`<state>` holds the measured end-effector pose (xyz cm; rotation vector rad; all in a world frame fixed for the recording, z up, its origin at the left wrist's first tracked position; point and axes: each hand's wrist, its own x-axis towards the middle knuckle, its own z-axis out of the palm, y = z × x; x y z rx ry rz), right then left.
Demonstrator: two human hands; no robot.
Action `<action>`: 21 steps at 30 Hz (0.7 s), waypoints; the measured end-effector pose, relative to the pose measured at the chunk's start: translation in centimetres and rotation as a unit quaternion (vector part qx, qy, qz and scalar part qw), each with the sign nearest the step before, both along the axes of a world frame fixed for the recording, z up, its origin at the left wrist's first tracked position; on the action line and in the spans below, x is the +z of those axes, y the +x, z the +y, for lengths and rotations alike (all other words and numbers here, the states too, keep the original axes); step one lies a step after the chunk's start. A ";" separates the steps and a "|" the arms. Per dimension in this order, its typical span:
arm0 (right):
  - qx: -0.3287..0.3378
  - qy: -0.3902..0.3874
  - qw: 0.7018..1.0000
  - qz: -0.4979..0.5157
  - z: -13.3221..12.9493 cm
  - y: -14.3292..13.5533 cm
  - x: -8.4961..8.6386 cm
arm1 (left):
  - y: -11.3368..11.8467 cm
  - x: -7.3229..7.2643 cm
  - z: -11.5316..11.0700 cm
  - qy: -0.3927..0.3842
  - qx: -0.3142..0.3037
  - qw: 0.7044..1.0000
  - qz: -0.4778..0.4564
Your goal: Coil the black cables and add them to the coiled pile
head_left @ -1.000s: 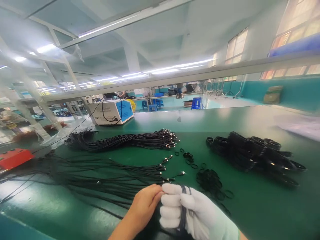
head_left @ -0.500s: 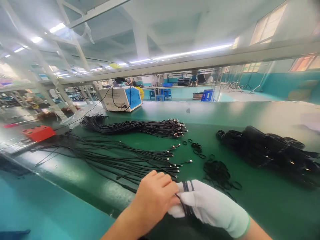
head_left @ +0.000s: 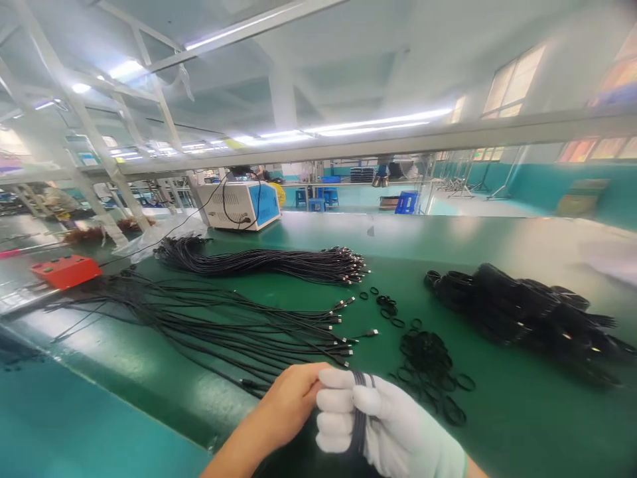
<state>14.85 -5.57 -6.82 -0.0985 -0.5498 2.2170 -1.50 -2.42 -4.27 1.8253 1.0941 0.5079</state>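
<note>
My right hand (head_left: pixel 383 415), in a white glove, is closed on a black USB cable (head_left: pixel 359 415) looped in several turns across its fingers. The bare left hand (head_left: pixel 296 398) touches the gloved fingertips from the left. Its fingers curl behind the glove, where their tips and the stretch of cable between the hands are hidden. Left of the hands, loose black cables (head_left: pixel 213 332) fan over the green table, plug ends toward the right. Beyond the right hand lies a pile of small black rubber rings (head_left: pixel 426 352), with several more scattered around it.
A thick bundle of straight cables (head_left: pixel 259 261) lies farther back. Many coiled cables (head_left: pixel 517 305) are heaped at the right. A red box (head_left: pixel 66 271) sits at the left, and a white-and-blue machine (head_left: pixel 243 206) at the back. A metal rail (head_left: pixel 348 147) crosses above the table (head_left: pixel 318 232).
The left hand has moved from over the gloved fingers to beside and behind them. The gloved hand has turned, its curled fingers now showing with the cable turns across them. The view has tilted slightly.
</note>
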 end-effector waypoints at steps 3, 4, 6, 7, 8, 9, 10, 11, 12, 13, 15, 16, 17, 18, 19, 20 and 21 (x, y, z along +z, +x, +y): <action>-0.072 0.004 0.997 0.014 0.9 0.8 0.6 | -0.1 -0.5 -1.1 0.096 0.052 0.980 0.165; -0.096 0.000 0.995 0.010 1.2 1.2 0.6 | 0.0 -0.7 -1.5 0.109 0.069 0.969 0.213; -0.133 -0.016 0.991 -0.020 1.8 1.9 0.4 | 0.7 -1.3 -2.4 0.127 0.084 0.945 0.290; -0.148 -0.025 0.988 -0.042 2.0 2.2 0.2 | 1.0 -1.6 -2.9 0.144 0.084 0.934 0.316; -0.159 -0.033 0.985 -0.064 2.1 2.5 0.0 | 1.5 -1.8 -3.3 0.171 0.080 0.924 0.334; -0.166 -0.039 0.982 -0.083 2.2 2.6 -0.1 | 1.9 -2.0 -3.6 0.205 0.073 0.914 0.342; -0.170 -0.040 0.980 -0.096 2.3 2.8 -0.2 | 2.2 -2.2 -4.0 0.243 0.064 0.905 0.342; -0.174 -0.036 0.979 -0.102 2.3 2.9 -0.3 | 2.5 -2.4 -4.2 0.280 0.055 0.898 0.336; -0.176 -0.029 0.978 -0.106 2.3 2.9 -0.3 | 2.7 -2.5 -4.4 0.314 0.047 0.890 0.327; -0.178 -0.021 0.978 -0.109 2.3 2.9 -0.3 | 2.9 -2.6 -4.5 0.344 0.042 0.883 0.317; -0.180 -0.009 0.976 -0.122 2.2 2.7 -0.3 | 2.9 -2.5 -4.4 0.402 0.035 0.865 0.297; -0.179 -0.007 0.975 -0.134 2.2 2.5 -0.2 | 2.8 -2.3 -4.2 0.432 0.028 0.854 0.288; -0.174 -0.008 0.973 -0.151 2.1 2.3 -0.2 | 2.7 -1.9 -3.8 0.462 0.015 0.841 0.280; -0.163 -0.009 0.972 -0.168 1.9 2.0 -0.3 | 2.4 -1.3 -3.4 0.489 -0.007 0.828 0.274; -0.146 -0.006 0.972 -0.182 1.8 1.8 -0.3 | 2.1 -0.5 -2.8 0.513 -0.037 0.814 0.269; -0.120 0.001 0.974 -0.190 1.6 1.5 -0.4 | 1.8 0.4 -2.2 0.530 -0.073 0.803 0.265; -0.092 0.011 0.977 -0.190 1.4 1.2 -0.5 | 1.5 1.4 -1.5 0.536 -0.109 0.795 0.263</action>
